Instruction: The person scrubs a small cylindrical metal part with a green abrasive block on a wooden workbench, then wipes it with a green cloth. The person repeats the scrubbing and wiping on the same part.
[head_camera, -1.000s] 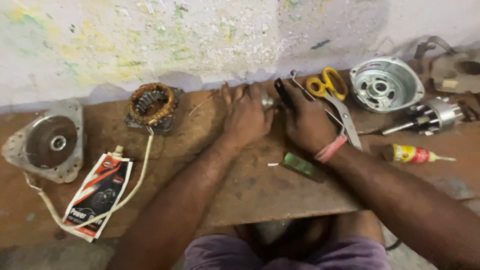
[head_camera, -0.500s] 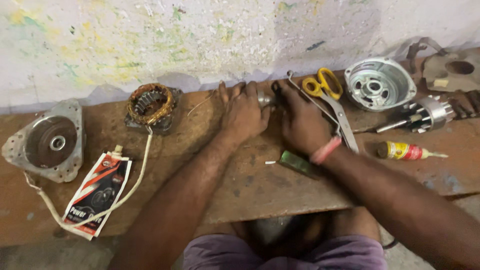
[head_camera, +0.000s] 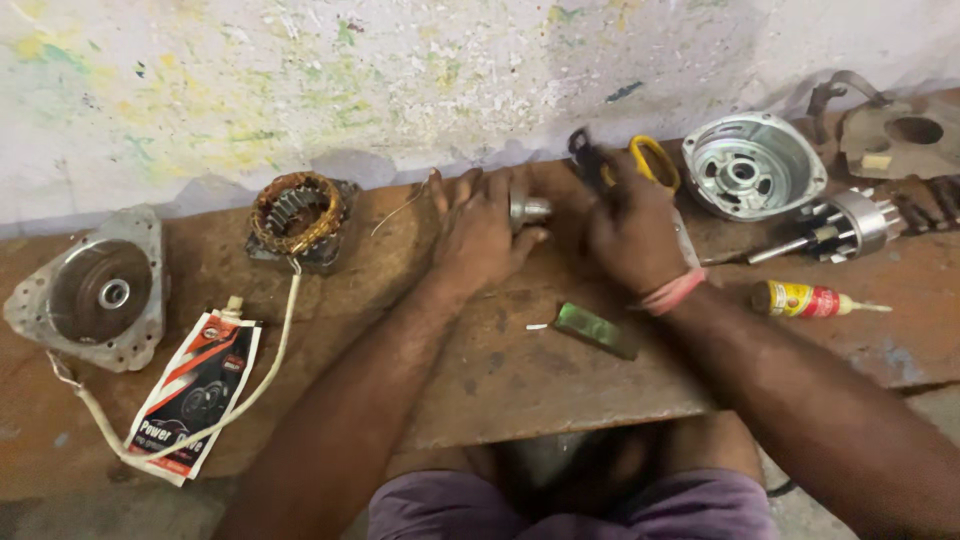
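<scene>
Scissors (head_camera: 640, 160) lifted (worn wooden bench (head_camera: 560, 380))

Two hands work at the wooden bench (head_camera: 520, 385): the left hand (head_camera: 478, 232) and the right hand (head_camera: 632, 232), with one small metal bearing piece (head_camera: 526, 210) between them. One pair of yellow-handled scissors (head_camera: 650, 160) lies behind the right hand. There are two round metal motor end covers, one at the far left (head_camera: 95, 292) and one at the right (head_camera: 752, 165). One copper-wound stator (head_camera: 296, 213) is there, with one white cable (head_camera: 270, 365). One rotor with a shaft (head_camera: 838, 226), one small glue bottle (head_camera: 812, 299), one green flat piece (head_camera: 596, 330) and one printed sachet (head_camera: 195, 385) complete the count.
</scene>
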